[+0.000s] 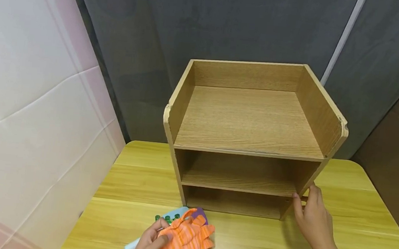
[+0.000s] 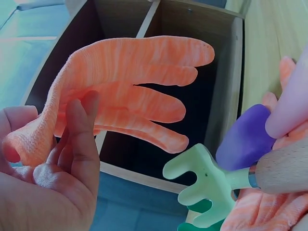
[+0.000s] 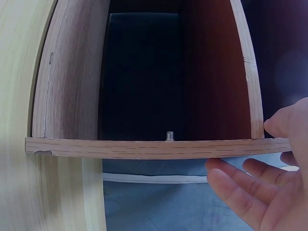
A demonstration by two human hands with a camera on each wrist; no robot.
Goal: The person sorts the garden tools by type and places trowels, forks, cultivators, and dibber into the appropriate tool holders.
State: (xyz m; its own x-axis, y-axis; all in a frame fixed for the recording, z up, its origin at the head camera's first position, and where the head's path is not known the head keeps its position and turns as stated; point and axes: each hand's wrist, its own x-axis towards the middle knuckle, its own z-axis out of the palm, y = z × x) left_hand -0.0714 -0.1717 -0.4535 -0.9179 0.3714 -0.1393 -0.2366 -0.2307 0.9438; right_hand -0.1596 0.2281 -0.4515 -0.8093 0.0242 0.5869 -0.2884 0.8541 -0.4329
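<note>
- Worktop (image 1: 367, 221) — carrying the shelf unit.
- Shelf unit (image 1: 250, 119), wooden, is standing at centre; prob. heavyish, rigid, not slippery, w/ side panels offering the best hold.
- R hand (image 1: 316, 226) is gripping the unit's R side panel nr the middle board: thumb at front edge, fingers outside.
- L hand (image 1: 149, 246) is pinching the orange glove's cuff, nr the unit's lower L corner.
- Orange glove (image 1: 188, 237) is reaching out past the L hand's fingertips; prob. v. light, soft, floppy, hard to damage — cuff looking best for holding.
- Green rake (image 2: 214, 173) & purple tool (image 2: 245, 137), partly hidden, are lying nr the glove; rake's prob. stiff, light, best taken by its wooden handle (image 2: 284, 168).
</note>
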